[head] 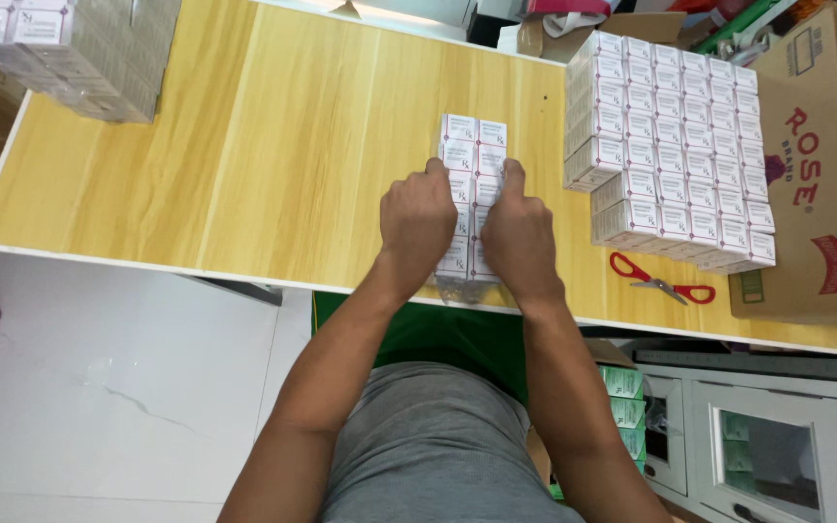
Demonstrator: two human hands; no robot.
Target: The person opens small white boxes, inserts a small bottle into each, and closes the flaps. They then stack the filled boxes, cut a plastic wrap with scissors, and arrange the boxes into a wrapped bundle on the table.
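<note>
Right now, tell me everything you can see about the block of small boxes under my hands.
The block of small boxes is two columns of white cartons with pink-purple edging, lying flat in a tight row on the wooden table, running from mid-table to its near edge. The left hand presses its left side, the right hand its right, hiding the middle. They look like cardboard.

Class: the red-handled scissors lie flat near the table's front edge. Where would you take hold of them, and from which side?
Probably the red handle loops of the scissors, from above: they lie flat with both loops exposed, one at each end of the pair as seen. The cardboard box crowds their right.
</note>
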